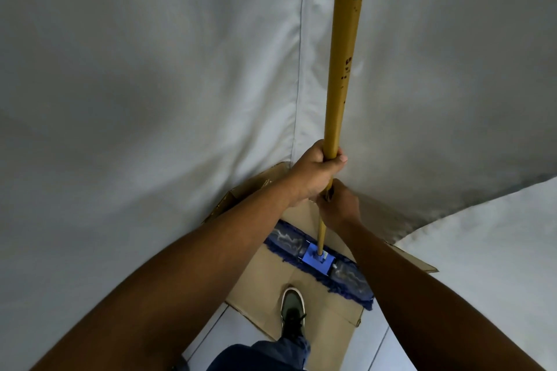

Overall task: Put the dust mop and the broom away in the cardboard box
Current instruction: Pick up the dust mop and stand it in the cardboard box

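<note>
The dust mop stands upright, its long yellow handle rising to the top of the view. Its blue fringed head lies across the cardboard box on the floor. My left hand is wrapped around the handle, higher up. My right hand grips the same handle just below it. No broom is in view.
A grey cloth curtain hangs right behind the box and fills most of the view. One foot in a green shoe rests on the box's near flap. Pale tiled floor shows at the bottom.
</note>
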Demonstrator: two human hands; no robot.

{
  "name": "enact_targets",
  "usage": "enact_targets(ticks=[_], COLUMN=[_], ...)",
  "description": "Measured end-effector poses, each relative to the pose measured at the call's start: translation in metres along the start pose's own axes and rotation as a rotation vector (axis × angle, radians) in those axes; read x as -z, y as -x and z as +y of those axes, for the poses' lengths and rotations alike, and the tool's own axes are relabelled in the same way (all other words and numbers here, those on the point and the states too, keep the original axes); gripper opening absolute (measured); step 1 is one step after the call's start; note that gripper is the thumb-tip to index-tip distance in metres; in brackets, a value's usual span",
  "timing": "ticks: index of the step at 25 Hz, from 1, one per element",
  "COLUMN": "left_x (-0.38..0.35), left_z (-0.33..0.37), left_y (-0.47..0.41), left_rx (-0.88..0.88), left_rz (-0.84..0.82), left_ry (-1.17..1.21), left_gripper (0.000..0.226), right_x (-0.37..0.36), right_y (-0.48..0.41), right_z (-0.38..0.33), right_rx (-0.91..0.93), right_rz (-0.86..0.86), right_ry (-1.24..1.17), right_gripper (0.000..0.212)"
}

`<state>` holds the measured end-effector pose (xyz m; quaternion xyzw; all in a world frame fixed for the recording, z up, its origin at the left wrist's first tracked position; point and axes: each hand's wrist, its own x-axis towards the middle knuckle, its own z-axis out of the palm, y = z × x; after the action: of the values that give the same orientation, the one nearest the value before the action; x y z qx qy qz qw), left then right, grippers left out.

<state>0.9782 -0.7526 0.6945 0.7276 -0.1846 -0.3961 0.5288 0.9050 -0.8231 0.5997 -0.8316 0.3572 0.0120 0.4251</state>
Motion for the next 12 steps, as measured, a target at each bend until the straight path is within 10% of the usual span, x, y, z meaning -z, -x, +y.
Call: enact_targets(ticks=[12], left_x=[0.026], left_z=[0.005], left_y=[-0.017], left_rx=[-0.022], left_rz=[0.096], left_ry=[-0.012], left_gripper=[0.055], right_x=[0.017], right_y=[-0.029], right_z=[-0.032], right_rx=[-0.118], right_rz=[-0.073], right_ry=[0.019], right_gripper=[0.042])
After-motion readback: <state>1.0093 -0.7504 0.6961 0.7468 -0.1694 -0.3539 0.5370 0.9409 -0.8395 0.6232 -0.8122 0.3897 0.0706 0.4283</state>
